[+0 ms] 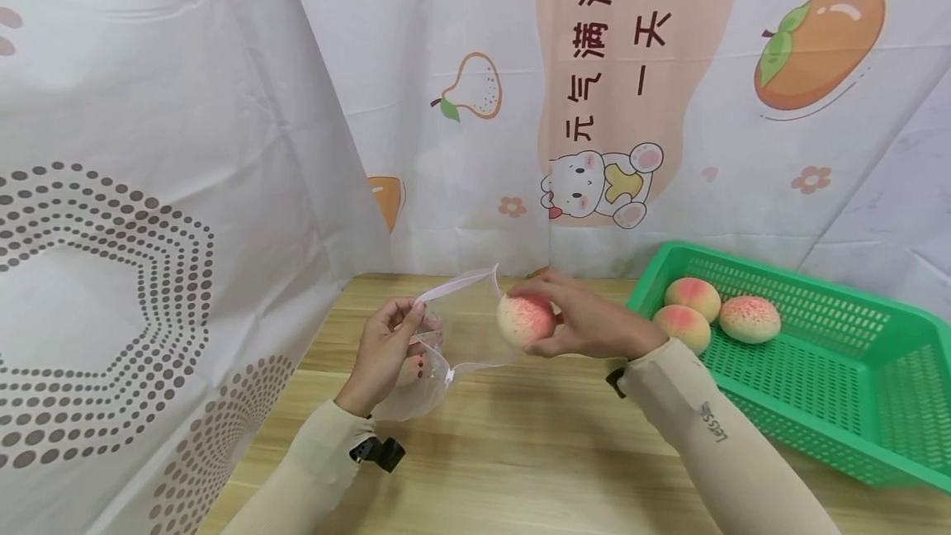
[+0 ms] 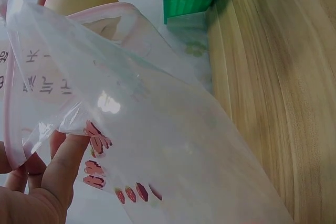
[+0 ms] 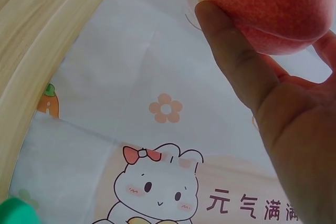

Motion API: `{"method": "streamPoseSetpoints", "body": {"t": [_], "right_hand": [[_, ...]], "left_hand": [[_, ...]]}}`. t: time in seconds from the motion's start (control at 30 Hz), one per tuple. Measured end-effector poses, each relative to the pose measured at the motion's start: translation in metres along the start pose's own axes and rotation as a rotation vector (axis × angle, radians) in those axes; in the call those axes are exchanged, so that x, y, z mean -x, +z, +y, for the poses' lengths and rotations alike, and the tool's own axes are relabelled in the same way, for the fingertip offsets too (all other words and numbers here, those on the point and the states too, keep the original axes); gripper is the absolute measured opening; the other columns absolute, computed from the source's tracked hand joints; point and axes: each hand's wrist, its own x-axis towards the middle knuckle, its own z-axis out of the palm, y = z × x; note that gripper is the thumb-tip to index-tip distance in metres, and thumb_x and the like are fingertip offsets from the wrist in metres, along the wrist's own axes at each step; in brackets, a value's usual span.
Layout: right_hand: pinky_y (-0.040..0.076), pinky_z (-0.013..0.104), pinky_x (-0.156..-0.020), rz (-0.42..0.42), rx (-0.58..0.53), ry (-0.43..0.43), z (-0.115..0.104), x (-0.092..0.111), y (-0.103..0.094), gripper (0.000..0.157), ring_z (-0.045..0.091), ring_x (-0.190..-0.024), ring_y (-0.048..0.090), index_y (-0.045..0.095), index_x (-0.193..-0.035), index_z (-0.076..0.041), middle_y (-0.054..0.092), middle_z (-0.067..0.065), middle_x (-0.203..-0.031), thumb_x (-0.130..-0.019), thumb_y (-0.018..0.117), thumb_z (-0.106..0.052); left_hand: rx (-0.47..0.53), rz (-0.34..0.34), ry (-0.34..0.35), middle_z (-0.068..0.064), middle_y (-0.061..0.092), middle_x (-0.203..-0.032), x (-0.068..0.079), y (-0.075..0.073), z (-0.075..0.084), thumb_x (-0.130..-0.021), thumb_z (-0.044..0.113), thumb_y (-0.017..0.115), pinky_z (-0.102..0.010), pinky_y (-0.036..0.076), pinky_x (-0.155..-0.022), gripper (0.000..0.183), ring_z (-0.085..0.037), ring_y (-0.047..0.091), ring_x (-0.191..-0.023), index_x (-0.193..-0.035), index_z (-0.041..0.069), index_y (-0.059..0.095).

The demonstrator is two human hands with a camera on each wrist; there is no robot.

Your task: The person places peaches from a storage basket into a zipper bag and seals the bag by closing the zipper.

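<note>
My left hand [image 1: 386, 349] pinches the rim of a clear plastic zip bag [image 1: 464, 320] and holds its mouth apart. Red printing shows on the bag's film in the left wrist view, with the left fingers [image 2: 65, 169] at its edge. A pink and cream peach [image 1: 526, 322] is in my right hand [image 1: 587, 316], right at the bag's mouth. Fingers and thumb curl round the peach [image 3: 268, 6] in the right wrist view. Whether the peach touches the bag's rim I cannot tell.
On the right stands a green plastic basket [image 1: 825, 386] with three more peaches [image 1: 750, 319] in its left end. The wooden table [image 1: 513, 452] meets a printed cloth backdrop [image 1: 461, 180] behind, and a dotted cloth [image 1: 171, 188] hangs at the left.
</note>
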Motion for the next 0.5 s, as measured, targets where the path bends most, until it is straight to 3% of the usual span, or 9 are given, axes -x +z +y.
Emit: {"method": "streamPoseSetpoints", "body": {"t": [0.5], "right_hand": [[0.057,0.025,-0.082,-0.022,0.021,0.006,-0.0094,-0.0051,0.0072,0.068,0.023,-0.105,0.055,0.054,-0.139,-0.012,0.051,0.009,-0.125,-0.079,0.086,-0.016]], "left_hand": [[0.008,0.01,0.017,-0.011,0.064,-0.095,-0.0005,0.0011,-0.0012,-0.106,0.009,0.051,-0.027,0.06,-0.069,0.016,-0.019,0.071,-0.082,-0.111,-0.005,0.057]]}}
